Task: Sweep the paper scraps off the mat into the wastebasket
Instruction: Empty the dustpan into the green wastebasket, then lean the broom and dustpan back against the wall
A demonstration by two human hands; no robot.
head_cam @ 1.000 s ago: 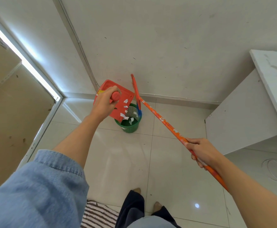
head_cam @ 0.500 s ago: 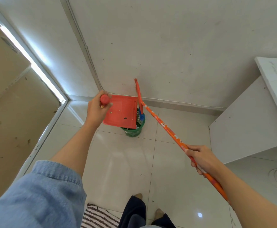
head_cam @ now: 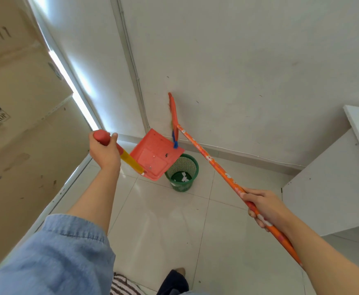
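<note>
My left hand [head_cam: 104, 153] grips the red and yellow handle of a red dustpan [head_cam: 156, 155], held up in the air just left of and above a green mesh wastebasket [head_cam: 183, 173]. White paper scraps [head_cam: 184, 177] lie at the bottom of the basket. The pan's inside shows only a few tiny specks. My right hand [head_cam: 264, 207] holds the orange broom handle [head_cam: 217, 167]; the broom head [head_cam: 173, 118] is raised against the wall behind the basket. A corner of the striped mat [head_cam: 123, 287] shows at the bottom edge.
The wastebasket stands on pale floor tiles [head_cam: 157, 226] near the white wall's baseboard. A white cabinet [head_cam: 332, 184] stands to the right. A tan door and metal threshold [head_cam: 25, 145] run along the left. My feet and dark trousers [head_cam: 174, 282] are at the bottom.
The dustpan was tipped over the basket with scraps falling out; now it has been lifted away to the left and is nearly bare. The scraps lie in the basket. The broom barely moved.
</note>
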